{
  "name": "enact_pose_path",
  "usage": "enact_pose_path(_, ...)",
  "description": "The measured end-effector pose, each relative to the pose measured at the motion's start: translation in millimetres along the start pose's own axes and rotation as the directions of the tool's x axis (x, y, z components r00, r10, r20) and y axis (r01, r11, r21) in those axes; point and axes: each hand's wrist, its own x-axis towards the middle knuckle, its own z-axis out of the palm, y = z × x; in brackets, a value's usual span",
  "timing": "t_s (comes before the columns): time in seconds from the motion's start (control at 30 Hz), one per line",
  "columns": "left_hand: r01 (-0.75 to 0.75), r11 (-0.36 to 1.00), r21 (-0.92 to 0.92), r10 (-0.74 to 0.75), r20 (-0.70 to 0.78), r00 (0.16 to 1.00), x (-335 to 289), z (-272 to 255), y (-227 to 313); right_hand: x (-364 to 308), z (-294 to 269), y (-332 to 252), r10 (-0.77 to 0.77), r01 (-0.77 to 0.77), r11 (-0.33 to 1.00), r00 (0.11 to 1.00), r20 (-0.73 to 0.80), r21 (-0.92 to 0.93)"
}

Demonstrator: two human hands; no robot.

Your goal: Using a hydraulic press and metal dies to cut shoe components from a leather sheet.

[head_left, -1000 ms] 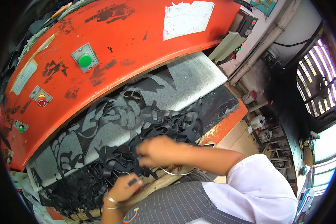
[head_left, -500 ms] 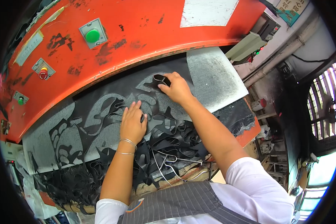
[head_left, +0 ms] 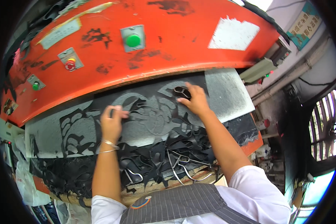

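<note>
Sheeting (head_left: 153, 88), black and cut through with many curved openings, lies across the pale board (head_left: 229, 91) in front of me. On my feed the right hand (head_left: 186, 93) is at the upper right part of that sheeting, its thumb and fingers closed on a looped metal form (head_left: 181, 90). The form has a thin, pale rim and a dark inside, and sits over the sheeting near a curved opening; I can't tell whether it lies flat. My left hand (head_left: 112, 116) is over the left part of the sheeting, fingers bent and partly curled. They are blurred, so I cannot tell whether they have hold of anything or touch the material below. Metal bangles (head_left: 110, 146) ring that wrist.

Nearer the body, a tangle of black scraps (head_left: 78, 172) runs along the front of the board, with some hanging at the wooden edge of the bench (head_left: 151, 189). Thin metal frames (head_left: 183, 168) lie on the scraps between my two forearms.

Beyond the board stands a large orange-red machine (head_left: 168, 39). I make out a big green button (head_left: 133, 40) on it, a red button (head_left: 70, 65) to the left, and a smaller green button (head_left: 36, 86) farther left. Torn white paper (head_left: 234, 34) is stuck at its upper right.
</note>
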Motion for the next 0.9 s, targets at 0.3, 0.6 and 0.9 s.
enact_pose_path(0.3,-0.111,0.781,0.614,0.588,-0.664,0.463,69.0,-249.7,50.0,77.9,-69.1,-170.2,-0.056,0.144,0.890,0.976,-0.211,0.432)
enact_pose_path(0.6,-0.158,0.836,0.525,0.258,-0.123,0.958,-63.7,-207.6,47.8,-32.4,-96.9,-210.1,0.005,-0.130,0.890,0.961,0.276,0.436)
enact_pose_path(0.9,-0.290,0.758,0.584,0.026,0.417,0.908,-298.3,-78.6,28.6,-226.8,-104.3,-218.6,-0.582,0.373,0.812,0.577,0.574,0.448)
